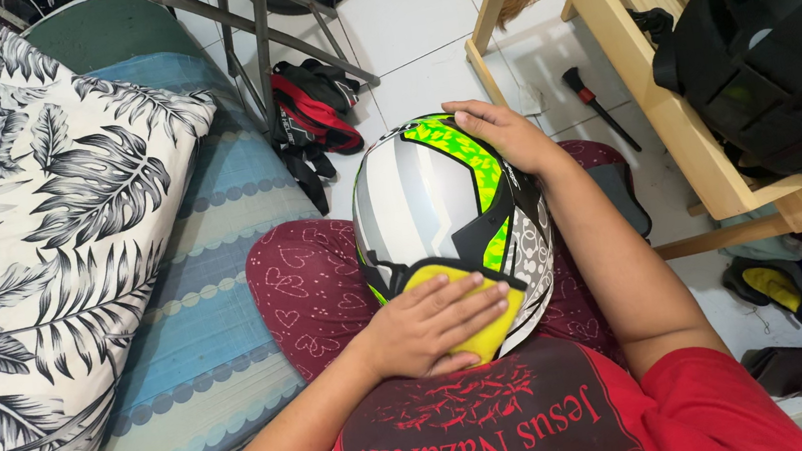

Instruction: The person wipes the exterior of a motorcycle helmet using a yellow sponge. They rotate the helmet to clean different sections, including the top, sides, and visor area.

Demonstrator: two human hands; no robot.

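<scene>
A motorcycle helmet [435, 217], silver with green and yellow panels, is rested on the lap, beside a leaf-print pillow [42, 256] on a striped mat [210, 318]. The crown is steadied by the right hand [501, 133], fingers spread flat and grasping nothing. A yellow sponge [479, 332] is pressed against the lower rim under the left hand [432, 323], fingers laid close together over it. With no firm grip applied, the rounded shell could roll off the lap if pressed too hard.

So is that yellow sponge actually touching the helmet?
Touching. The head view shows the left hand pressing the yellow sponge flat against the helmet, with no gap at its lower edge.
</scene>
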